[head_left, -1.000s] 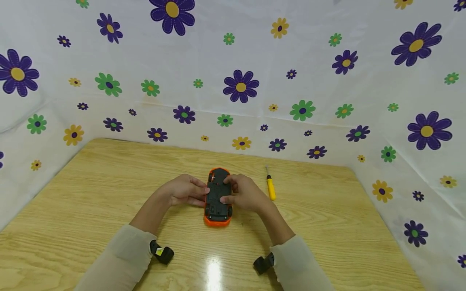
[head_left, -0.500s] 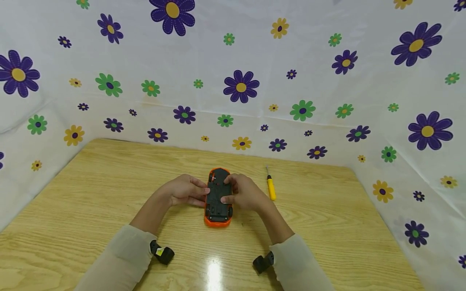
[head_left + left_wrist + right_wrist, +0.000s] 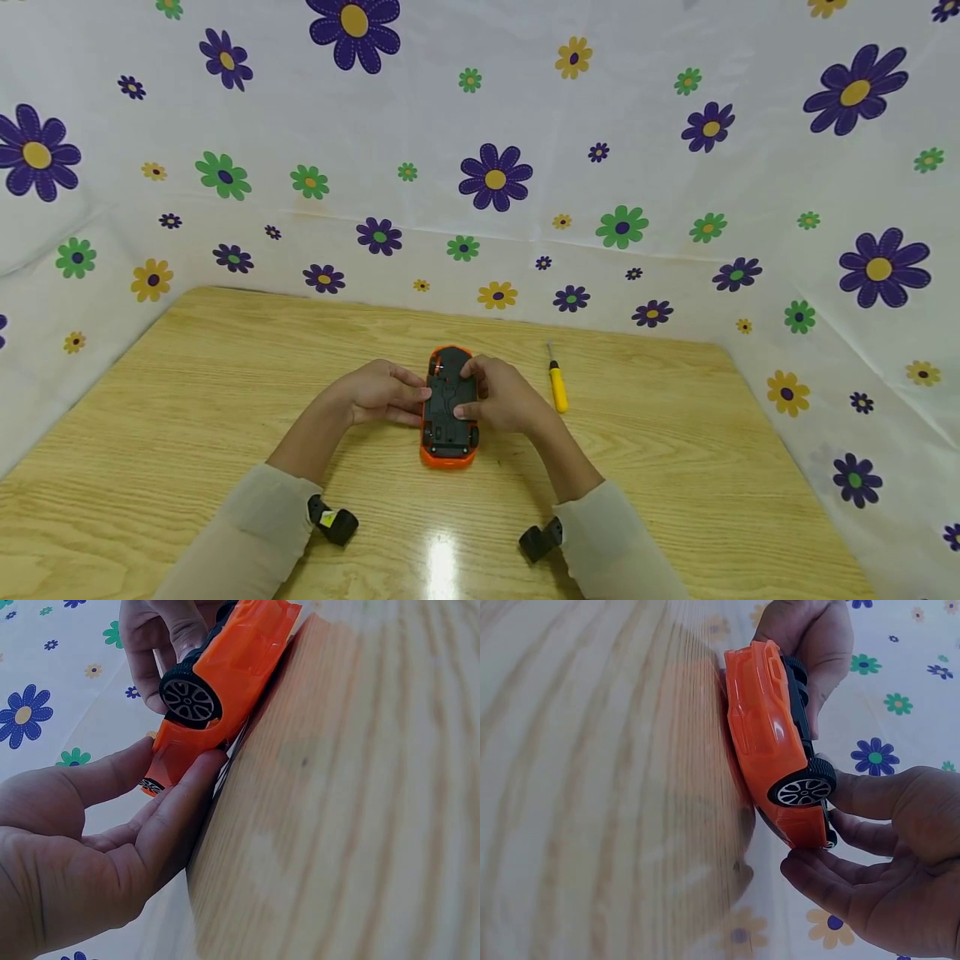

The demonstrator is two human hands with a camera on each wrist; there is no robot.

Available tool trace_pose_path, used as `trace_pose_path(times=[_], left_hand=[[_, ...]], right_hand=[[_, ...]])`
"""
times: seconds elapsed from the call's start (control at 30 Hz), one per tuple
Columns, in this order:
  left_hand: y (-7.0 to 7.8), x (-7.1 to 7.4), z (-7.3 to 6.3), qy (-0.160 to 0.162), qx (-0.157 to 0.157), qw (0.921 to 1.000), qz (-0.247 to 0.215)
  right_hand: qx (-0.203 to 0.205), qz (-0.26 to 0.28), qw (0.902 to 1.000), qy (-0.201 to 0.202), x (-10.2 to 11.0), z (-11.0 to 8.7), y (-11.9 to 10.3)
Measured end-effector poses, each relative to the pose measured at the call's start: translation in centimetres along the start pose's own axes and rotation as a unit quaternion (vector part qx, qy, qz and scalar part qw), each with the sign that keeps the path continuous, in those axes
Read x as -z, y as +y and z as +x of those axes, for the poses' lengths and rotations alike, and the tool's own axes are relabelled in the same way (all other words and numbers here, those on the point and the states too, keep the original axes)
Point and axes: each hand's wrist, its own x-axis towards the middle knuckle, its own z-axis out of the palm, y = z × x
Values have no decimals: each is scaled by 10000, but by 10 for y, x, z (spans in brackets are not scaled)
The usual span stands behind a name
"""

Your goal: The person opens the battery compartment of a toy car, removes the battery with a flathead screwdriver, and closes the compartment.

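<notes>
An orange toy car (image 3: 448, 432) lies upside down on the table, its black underside and wheels facing up. My left hand (image 3: 380, 392) grips one long side, thumb at the underside's edge and fingers low against the orange body (image 3: 244, 656). On the opposite side, my right hand (image 3: 506, 398) holds the car, with its thumb and index finger over the underside. In the right wrist view, the right hand's lower fingers touch the orange body (image 3: 765, 720) close to the tabletop. A spoked wheel (image 3: 804, 792) shows beside the right thumb. Part of the underside is hidden by the right hand.
A screwdriver (image 3: 558, 387) with a yellow handle lies on the wooden table (image 3: 660, 442), to the right of the car. White cloth walls (image 3: 420, 125) printed with flowers stand behind the table and at its sides. A black wrist camera (image 3: 337, 525) sits at each sleeve.
</notes>
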Motion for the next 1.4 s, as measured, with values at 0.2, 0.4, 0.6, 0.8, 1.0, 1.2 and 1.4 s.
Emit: trace_pose_path(times=[0.2, 0.4, 0.6, 0.8, 1.0, 1.2, 1.4], left_hand=[[1, 1, 0, -34, -3, 10000, -15], [1, 1, -1, -46, 3, 10000, -21], [0, 1, -1, -67, -11, 10000, -13], [1, 0, -1, -28, 1, 10000, -63], [2, 0, -2, -2, 9, 10000, -70], [3, -1, -3, 64, 18, 10000, -54], [2, -2, -1, 137, 51, 9999, -71]], right_hand=[[-132, 48, 9998, 107, -1, -1, -2], [-127, 238, 9995, 152, -2, -3, -1], [-41, 364, 9992, 170, -2, -5, -1], [-151, 199, 9993, 268, -1, -6, -4], [-248, -203, 9987, 407, 0, -8, -13], [-137, -407, 9975, 562, 1, -8, -15], [148, -315, 9966, 751, 3, -11, -17]])
